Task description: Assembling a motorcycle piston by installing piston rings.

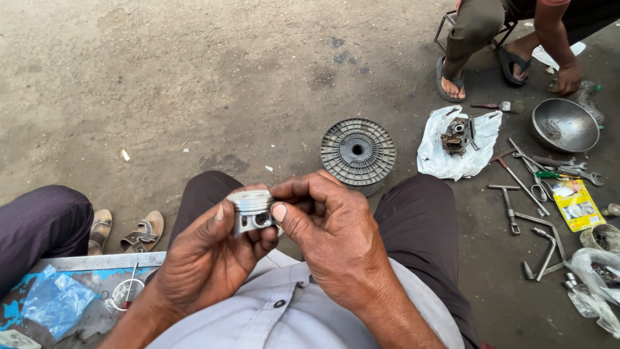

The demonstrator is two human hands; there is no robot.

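Piston (252,210) held at frame centre above the lap, pinched between left hand (205,255) and right hand (326,223). Keep thumbs steady on the crown edge. Ribbed spool (358,153) at 12 o'clock; loose wrenches (528,194) at 3 o'clock.

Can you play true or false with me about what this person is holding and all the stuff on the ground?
1. Both hands hold a small silver piston. True: the left hand cradles it and the right hand grips it from the other side.
2. The round ribbed black disc lies on the ground beyond the hands. True.
3. The metal bowl sits on the white plastic bag. False: it stands on the ground to the right of the bag, which carries a dark engine part.
4. The yellow packet is in the left hand. False: it lies among the tools.
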